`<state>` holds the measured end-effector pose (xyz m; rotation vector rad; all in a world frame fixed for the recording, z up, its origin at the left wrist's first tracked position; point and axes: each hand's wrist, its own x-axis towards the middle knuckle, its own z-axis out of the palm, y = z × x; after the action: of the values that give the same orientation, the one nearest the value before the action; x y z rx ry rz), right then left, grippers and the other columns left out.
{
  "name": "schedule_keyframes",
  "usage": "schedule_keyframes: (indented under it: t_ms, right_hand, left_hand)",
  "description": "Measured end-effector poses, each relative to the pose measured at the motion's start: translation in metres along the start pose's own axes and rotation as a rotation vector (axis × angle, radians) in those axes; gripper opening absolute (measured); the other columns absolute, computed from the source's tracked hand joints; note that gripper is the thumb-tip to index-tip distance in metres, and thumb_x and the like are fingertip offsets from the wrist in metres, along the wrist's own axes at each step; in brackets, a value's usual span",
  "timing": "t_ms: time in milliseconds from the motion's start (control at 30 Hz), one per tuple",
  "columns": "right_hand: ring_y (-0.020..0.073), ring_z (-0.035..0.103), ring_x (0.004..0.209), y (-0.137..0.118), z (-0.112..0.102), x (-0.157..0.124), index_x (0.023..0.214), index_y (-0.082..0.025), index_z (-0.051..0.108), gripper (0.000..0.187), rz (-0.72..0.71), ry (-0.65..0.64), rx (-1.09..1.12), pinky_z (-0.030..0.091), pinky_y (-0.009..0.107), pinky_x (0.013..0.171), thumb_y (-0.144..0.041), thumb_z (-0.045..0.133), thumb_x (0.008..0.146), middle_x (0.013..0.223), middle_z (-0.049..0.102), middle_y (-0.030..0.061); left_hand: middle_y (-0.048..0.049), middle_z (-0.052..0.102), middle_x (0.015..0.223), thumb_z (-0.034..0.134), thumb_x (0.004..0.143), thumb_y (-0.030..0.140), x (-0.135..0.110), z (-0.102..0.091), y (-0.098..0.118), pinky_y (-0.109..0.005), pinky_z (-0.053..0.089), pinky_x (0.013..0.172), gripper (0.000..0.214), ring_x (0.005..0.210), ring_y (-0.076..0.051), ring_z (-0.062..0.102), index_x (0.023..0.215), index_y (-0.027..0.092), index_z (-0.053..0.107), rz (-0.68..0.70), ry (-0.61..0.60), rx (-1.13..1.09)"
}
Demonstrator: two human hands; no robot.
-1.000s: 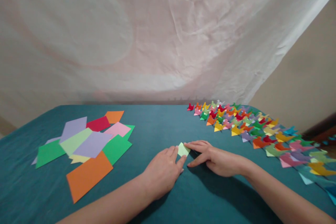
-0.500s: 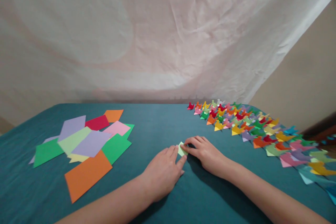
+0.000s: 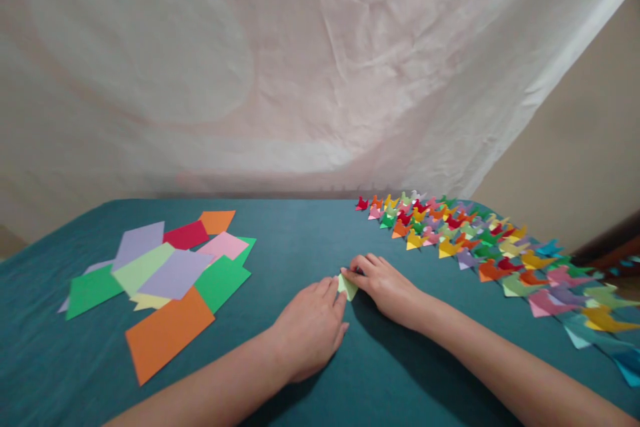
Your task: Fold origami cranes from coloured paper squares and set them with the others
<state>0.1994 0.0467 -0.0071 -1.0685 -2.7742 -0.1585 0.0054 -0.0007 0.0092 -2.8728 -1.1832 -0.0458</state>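
A small, folded piece of pale green paper [image 3: 349, 287] lies on the teal tablecloth [image 3: 300, 240] in front of me. My left hand [image 3: 313, 327] rests palm down just below it, fingertips pressed on its left edge. My right hand [image 3: 383, 283] comes in from the right, its fingers curled and pinching the top edge of the same paper. Most of the paper is hidden between the two hands.
A loose heap of flat coloured paper sheets [image 3: 165, 273], with a big orange sheet [image 3: 169, 332] in front, lies on the left. Rows of several small folded paper figures [image 3: 475, 247] run along the right side towards the table's right edge. A white cloth [image 3: 280, 67] hangs behind.
My right hand has drawn back left and curled its fingers onto the paper's top edge. The visible part of the paper has shrunk. My left hand has barely moved.
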Motion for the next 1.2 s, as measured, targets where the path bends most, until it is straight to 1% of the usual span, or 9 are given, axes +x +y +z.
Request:
schedule_keyframes:
  t_ms: [167, 400, 567, 633, 733, 833, 900, 1033, 1200]
  right_hand:
    - [0.0198, 0.047, 0.089, 0.001, 0.001, 0.0, 0.122, -0.018, 0.053, 0.034, -0.01, -0.007, -0.007, 0.041, 0.032, 0.073, -0.012, 0.046, 0.089, 0.104, 0.054, 0.0099]
    - [0.0219, 0.048, 0.091, -0.003, 0.004, -0.004, 0.121, -0.017, 0.054, 0.034, -0.017, 0.011, -0.047, 0.043, 0.034, 0.076, -0.013, 0.048, 0.088, 0.107, 0.055, 0.0113]
    - [0.0236, 0.051, 0.1, -0.007, -0.005, -0.013, 0.127, -0.021, 0.05, 0.042, -0.003, -0.041, 0.045, 0.044, 0.038, 0.083, -0.008, 0.047, 0.087, 0.115, 0.054, 0.0136]
    - [0.0249, 0.048, 0.109, -0.007, -0.009, -0.019, 0.129, -0.024, 0.049, 0.046, -0.005, -0.076, 0.118, 0.042, 0.04, 0.087, -0.007, 0.046, 0.086, 0.122, 0.051, 0.0144]
    - [0.0262, 0.039, 0.122, -0.004, -0.015, -0.025, 0.131, -0.028, 0.047, 0.059, -0.031, -0.158, 0.213, 0.036, 0.043, 0.096, -0.001, 0.048, 0.078, 0.135, 0.042, 0.0137]
    - [0.0268, 0.032, 0.129, -0.002, -0.019, -0.028, 0.132, -0.032, 0.045, 0.072, -0.039, -0.229, 0.266, 0.031, 0.045, 0.1, 0.004, 0.047, 0.07, 0.143, 0.032, 0.0112]
    - [0.027, 0.03, 0.131, -0.001, -0.019, -0.029, 0.131, -0.032, 0.046, 0.075, -0.034, -0.253, 0.283, 0.03, 0.046, 0.101, 0.006, 0.046, 0.066, 0.146, 0.03, 0.0103]
    - [0.027, 0.03, 0.131, -0.001, -0.017, -0.03, 0.13, -0.033, 0.048, 0.075, -0.013, -0.232, 0.295, 0.03, 0.047, 0.1, 0.007, 0.044, 0.066, 0.146, 0.03, 0.0107]
    - [0.0257, 0.036, 0.128, 0.001, -0.01, -0.033, 0.124, -0.036, 0.053, 0.067, -0.001, -0.138, 0.32, 0.033, 0.048, 0.098, 0.006, 0.043, 0.072, 0.143, 0.036, 0.0096]
  left_hand:
    - [-0.0201, 0.053, 0.125, 0.038, 0.09, 0.031, 0.001, 0.0, -0.003, -0.043, 0.041, 0.095, 0.041, 0.116, -0.03, 0.05, 0.119, 0.006, 0.054, 0.019, 0.025, 0.013]
    - [-0.0185, 0.058, 0.119, 0.034, 0.091, 0.024, 0.005, -0.003, -0.008, -0.042, 0.043, 0.093, 0.039, 0.11, -0.028, 0.054, 0.118, 0.004, 0.056, 0.059, 0.006, 0.044]
    - [-0.0178, 0.06, 0.117, 0.034, 0.091, 0.023, 0.005, -0.002, -0.008, -0.041, 0.044, 0.09, 0.039, 0.108, -0.028, 0.055, 0.118, 0.005, 0.055, 0.078, 0.027, 0.064]
    - [-0.0179, 0.06, 0.118, 0.034, 0.09, 0.022, 0.005, -0.002, -0.008, -0.041, 0.044, 0.09, 0.039, 0.108, -0.028, 0.055, 0.116, 0.005, 0.057, 0.087, 0.033, 0.075]
    - [-0.0173, 0.059, 0.118, 0.034, 0.09, 0.022, 0.005, -0.004, -0.007, -0.041, 0.044, 0.091, 0.038, 0.109, -0.028, 0.055, 0.114, 0.005, 0.059, 0.075, 0.029, 0.071]
    - [-0.0166, 0.059, 0.12, 0.035, 0.09, 0.022, 0.005, -0.005, -0.008, -0.041, 0.043, 0.092, 0.037, 0.11, -0.027, 0.054, 0.114, 0.006, 0.058, 0.051, 0.018, 0.048]
    - [-0.0161, 0.058, 0.121, 0.037, 0.089, 0.021, 0.005, -0.005, -0.01, -0.041, 0.042, 0.093, 0.036, 0.111, -0.027, 0.054, 0.115, 0.006, 0.058, 0.05, 0.019, 0.032]
    - [-0.0151, 0.059, 0.119, 0.04, 0.088, 0.022, 0.006, -0.003, -0.015, -0.041, 0.044, 0.091, 0.034, 0.108, -0.027, 0.055, 0.113, 0.007, 0.059, 0.078, 0.047, 0.0]
    - [-0.0143, 0.063, 0.112, 0.04, 0.088, 0.019, 0.007, -0.001, -0.021, -0.04, 0.045, 0.087, 0.03, 0.101, -0.026, 0.057, 0.107, 0.009, 0.061, 0.119, 0.102, -0.017]
